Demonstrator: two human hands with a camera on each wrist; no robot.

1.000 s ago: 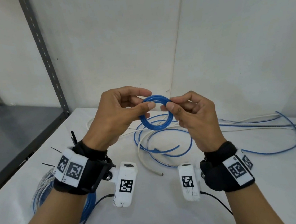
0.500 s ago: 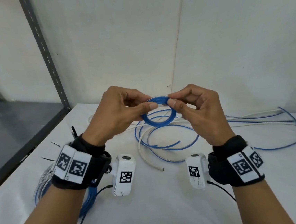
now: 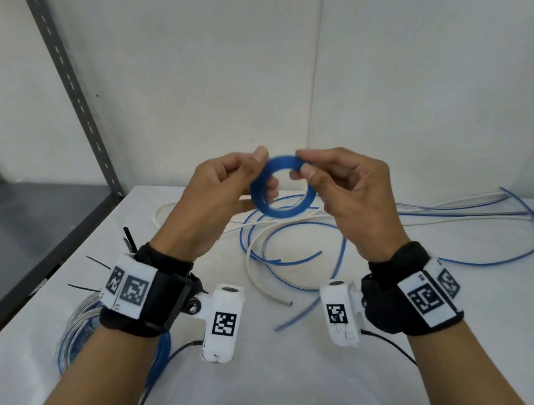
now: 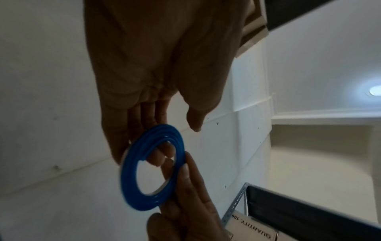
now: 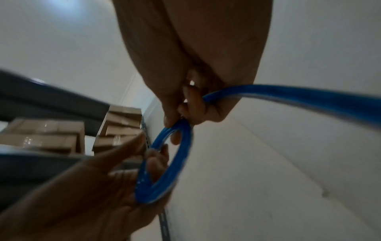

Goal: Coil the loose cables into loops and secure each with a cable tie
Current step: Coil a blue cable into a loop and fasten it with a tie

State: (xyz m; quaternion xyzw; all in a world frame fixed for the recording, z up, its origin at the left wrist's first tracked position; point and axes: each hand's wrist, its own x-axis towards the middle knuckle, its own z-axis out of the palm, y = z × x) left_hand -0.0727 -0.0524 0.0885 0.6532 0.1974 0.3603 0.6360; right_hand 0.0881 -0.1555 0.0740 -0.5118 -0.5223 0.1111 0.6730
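I hold a small blue cable coil (image 3: 288, 212) in the air between both hands, above the table. My left hand (image 3: 261, 170) has fingers curled through the ring and its thumb at the top edge. My right hand (image 3: 301, 169) pinches the coil's upper right rim. In the left wrist view the coil (image 4: 132, 179) shows several turns, with fingers (image 4: 163, 154) poking through it. The right wrist view has the coil (image 5: 164, 176) edge-on, and the blue cable's free length (image 5: 309, 96) runs from my right hand off to the right. The rest of the blue cable (image 3: 297, 259) lies loose on the table.
A white cable (image 3: 255, 268) lies looped among the blue one on the white table (image 3: 276, 381). A tied blue and clear coil bundle (image 3: 72, 332) sits at the left near black cable ties (image 3: 81, 287). A grey metal shelf (image 3: 32, 218) stands to the left, and walls close behind.
Both hands have lifted the coil higher and farther from me. My right hand's pinch has moved to the coil's upper right rim.
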